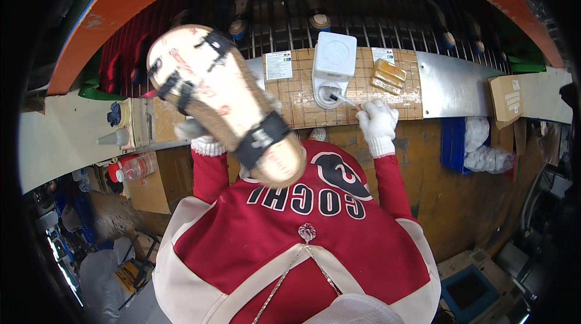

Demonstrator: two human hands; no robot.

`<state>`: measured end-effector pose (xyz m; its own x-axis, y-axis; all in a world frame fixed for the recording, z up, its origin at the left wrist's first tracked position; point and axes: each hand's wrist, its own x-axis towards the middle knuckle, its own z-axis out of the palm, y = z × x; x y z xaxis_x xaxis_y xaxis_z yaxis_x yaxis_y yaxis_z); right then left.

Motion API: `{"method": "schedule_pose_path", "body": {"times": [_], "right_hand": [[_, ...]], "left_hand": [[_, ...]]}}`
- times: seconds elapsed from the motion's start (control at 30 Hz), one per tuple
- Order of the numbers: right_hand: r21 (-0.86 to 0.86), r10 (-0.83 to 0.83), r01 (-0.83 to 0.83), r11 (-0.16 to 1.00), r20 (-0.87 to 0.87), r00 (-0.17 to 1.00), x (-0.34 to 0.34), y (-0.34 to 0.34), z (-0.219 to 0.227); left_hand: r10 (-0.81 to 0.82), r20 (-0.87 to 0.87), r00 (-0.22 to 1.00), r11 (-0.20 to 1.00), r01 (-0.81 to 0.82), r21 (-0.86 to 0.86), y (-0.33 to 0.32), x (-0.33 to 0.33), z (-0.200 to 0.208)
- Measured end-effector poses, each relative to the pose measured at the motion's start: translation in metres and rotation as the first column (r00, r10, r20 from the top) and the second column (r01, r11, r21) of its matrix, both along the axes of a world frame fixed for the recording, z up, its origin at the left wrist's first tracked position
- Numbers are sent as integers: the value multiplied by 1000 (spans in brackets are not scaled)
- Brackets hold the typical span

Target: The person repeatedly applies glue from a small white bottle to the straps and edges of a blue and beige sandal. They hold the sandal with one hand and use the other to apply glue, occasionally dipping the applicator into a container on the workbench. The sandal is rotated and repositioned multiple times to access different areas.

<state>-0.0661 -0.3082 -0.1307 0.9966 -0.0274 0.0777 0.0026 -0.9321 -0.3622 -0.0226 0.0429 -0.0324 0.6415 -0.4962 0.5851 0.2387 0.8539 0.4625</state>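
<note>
My left hand (192, 130), in a white knit glove, holds up a shoe last with a sandal upper (219, 91) on it. Its pale underside, marked in red, faces up, with black straps folded over it and brown material along the sides. The last hides much of this hand and is slightly blurred. My right hand (376, 122), also gloved, is closed round the handle of a brush (345, 100). The dark brush tip lies in the round cup (327, 101) at the foot of a white dispenser bottle (335, 58) on the bench.
Brown blocks (388, 76) lie right of the dispenser on the covered bench top (290, 106). Beyond runs a dark roller conveyor (272, 33) carrying several shoes, under an orange arch (109, 15). A cardboard box (506, 99) stands right; a blue bin (452, 142) hangs below.
</note>
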Motion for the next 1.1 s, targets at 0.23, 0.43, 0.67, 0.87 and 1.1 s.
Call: {"method": "schedule_pose_path", "body": {"times": [0.23, 0.43, 0.67, 0.87, 1.1], "right_hand": [[-178, 114, -96, 979, 94, 989, 18, 16, -6], [-153, 163, -159, 975, 10, 987, 20, 13, -4], [532, -10, 243, 811, -402, 916, 16, -5, 6], [457, 37, -179, 871, 303, 952, 31, 15, 88], [305, 96, -346, 887, 611, 786, 19, 52, 187]], "left_hand": [[150, -246, 958, 989, -149, 24, 5, -29, 3], [350, -411, 841, 929, -256, 268, 16, -47, -8], [713, -257, 652, 578, -339, 742, 6, -48, -6], [587, -608, 535, 785, -191, 590, -33, -23, 15], [685, -212, 697, 600, -376, 706, -62, -21, 53]]}}
